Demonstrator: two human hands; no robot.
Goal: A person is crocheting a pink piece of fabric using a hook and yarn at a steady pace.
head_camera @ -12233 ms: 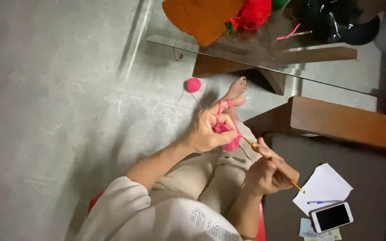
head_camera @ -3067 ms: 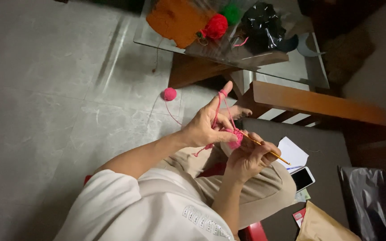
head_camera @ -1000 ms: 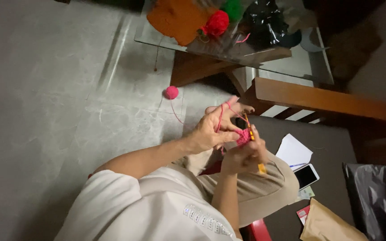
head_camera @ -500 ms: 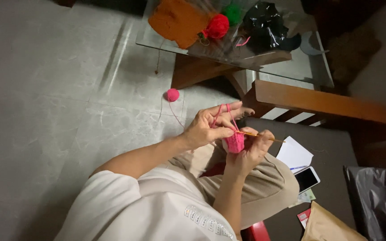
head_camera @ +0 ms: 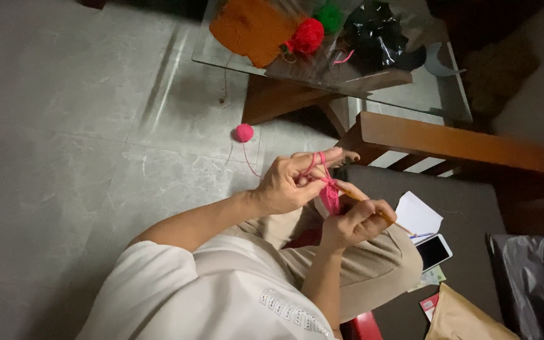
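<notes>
My left hand [head_camera: 294, 181] pinches a small pink crochet piece [head_camera: 330, 198], with pink yarn wrapped over its raised forefinger. That strand runs down to a pink yarn ball [head_camera: 243, 133] lying on the grey tiled floor. My right hand [head_camera: 355, 222] grips a thin yellow crochet hook [head_camera: 382, 215], whose tip goes into the pink piece. Both hands work close together above my lap.
A glass table [head_camera: 432, 94] at the top holds an orange knitted piece [head_camera: 252, 26], a red yarn ball [head_camera: 308, 34], green yarn and a black bag. On the dark seat beside me lie white paper [head_camera: 418, 216], a phone [head_camera: 434, 251] and a brown paper bag [head_camera: 464, 318].
My right hand has drawn the hook back out to the right, after it was pressed close against the pink piece a second ago. My left hand keeps its hold on the piece.
</notes>
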